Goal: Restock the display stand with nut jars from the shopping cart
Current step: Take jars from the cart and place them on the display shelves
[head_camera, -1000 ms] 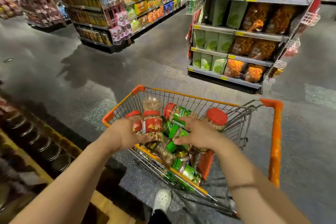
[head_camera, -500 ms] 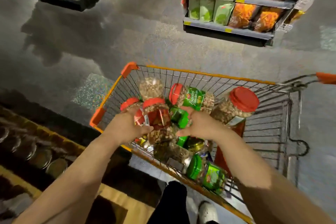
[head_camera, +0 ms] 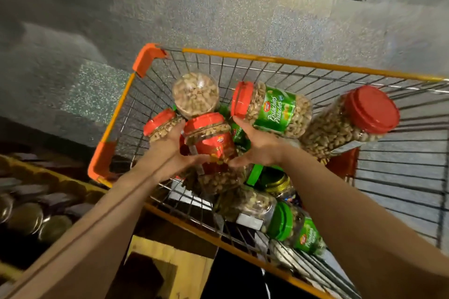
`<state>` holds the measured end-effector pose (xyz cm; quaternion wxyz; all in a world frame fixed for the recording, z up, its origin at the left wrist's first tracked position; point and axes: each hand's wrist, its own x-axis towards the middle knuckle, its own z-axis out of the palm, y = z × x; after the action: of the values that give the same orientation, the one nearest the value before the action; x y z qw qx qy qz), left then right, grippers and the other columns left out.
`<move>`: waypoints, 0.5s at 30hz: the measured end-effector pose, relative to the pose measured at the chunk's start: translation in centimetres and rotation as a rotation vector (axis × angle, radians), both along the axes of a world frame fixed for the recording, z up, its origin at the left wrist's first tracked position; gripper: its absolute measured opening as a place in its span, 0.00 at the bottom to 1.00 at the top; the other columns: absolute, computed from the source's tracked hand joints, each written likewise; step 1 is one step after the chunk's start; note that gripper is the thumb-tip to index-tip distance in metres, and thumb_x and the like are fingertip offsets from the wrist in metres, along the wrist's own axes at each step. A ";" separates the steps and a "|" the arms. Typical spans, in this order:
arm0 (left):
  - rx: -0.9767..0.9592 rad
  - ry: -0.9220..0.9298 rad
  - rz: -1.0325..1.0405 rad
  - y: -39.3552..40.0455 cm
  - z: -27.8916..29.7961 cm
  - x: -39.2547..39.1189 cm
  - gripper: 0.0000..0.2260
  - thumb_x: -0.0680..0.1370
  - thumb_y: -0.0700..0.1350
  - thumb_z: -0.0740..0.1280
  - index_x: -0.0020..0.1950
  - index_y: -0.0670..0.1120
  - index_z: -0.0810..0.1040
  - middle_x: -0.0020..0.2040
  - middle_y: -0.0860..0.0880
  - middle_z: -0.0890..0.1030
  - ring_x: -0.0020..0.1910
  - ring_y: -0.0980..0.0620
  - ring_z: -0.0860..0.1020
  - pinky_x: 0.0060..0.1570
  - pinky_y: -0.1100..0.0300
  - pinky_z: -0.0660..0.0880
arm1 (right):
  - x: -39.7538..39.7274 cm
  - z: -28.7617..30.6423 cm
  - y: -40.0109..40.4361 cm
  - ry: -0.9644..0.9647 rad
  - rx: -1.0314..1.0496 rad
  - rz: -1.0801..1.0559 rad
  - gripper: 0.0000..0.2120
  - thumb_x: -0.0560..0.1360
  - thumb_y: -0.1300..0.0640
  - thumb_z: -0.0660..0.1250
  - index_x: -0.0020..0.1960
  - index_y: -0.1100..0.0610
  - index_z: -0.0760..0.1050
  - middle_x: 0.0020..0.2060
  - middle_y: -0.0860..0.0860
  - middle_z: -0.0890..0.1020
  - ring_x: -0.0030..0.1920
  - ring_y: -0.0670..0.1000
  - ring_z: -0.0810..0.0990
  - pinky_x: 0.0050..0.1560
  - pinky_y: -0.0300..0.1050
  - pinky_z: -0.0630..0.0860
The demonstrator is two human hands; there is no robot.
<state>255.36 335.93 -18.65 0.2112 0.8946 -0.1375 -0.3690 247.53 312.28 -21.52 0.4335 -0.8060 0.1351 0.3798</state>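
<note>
While both hands (left hand [head_camera: 170, 153], right hand [head_camera: 258, 150]) grip red-labelled jar [head_camera: 209, 141].

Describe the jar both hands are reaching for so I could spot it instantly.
Look in the orange-rimmed shopping cart, at its left end. The left hand and right hand flank the red-label jar; unlike the green-labelled pistachio jar beside it, its lid and label are both red.

Left hand [head_camera: 170, 153] and right hand [head_camera: 257, 145] grip a red-labelled nut jar [head_camera: 210, 141] over the shopping cart [head_camera: 243, 56].
</note>
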 end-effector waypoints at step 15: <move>-0.003 0.136 0.092 -0.2 -6.0 2.8 0.49 0.66 0.65 0.78 0.80 0.62 0.53 0.67 0.55 0.77 0.63 0.50 0.75 0.61 0.52 0.73 | 3.4 -5.9 0.3 0.039 0.242 -0.104 0.61 0.66 0.54 0.83 0.82 0.41 0.43 0.80 0.49 0.57 0.80 0.53 0.56 0.77 0.49 0.60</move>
<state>258.11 335.76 -24.68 0.2383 0.8724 -0.0821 -0.4187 250.97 312.63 -27.40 0.5440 -0.7321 0.1382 0.3861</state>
